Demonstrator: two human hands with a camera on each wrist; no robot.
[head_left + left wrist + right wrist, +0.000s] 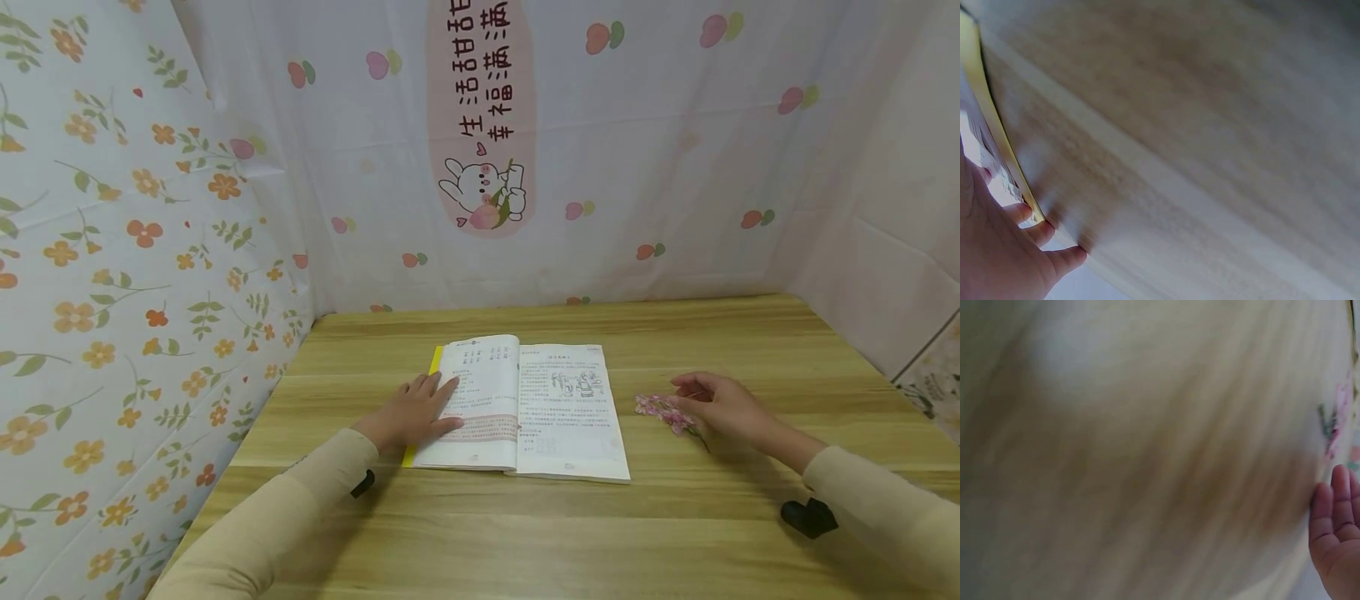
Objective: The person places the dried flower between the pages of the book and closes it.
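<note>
An open book [525, 408] is lying flat on the wooden counter [525, 542], its yellow cover edge showing along the left side. The left hand [416, 410] is pressing down on the book's left page with straight, spread fingers, so its grip is wide and flat, closing around nothing; in the left wrist view the fingertips [1066, 257] are sitting right at the yellow edge of the book [988, 109].

A pink flower sprig [663, 412] is lying on the counter just to the right of the book, apart from its right page. The right hand [723, 408] is arching over the sprig's near end with loosely bent fingers; the stem is disappearing beneath the palm, and whether the grip is actually pinching it I cannot tell. The right wrist view is blurred, showing only relaxed fingers [1335, 512] and a smear of pink.
</note>
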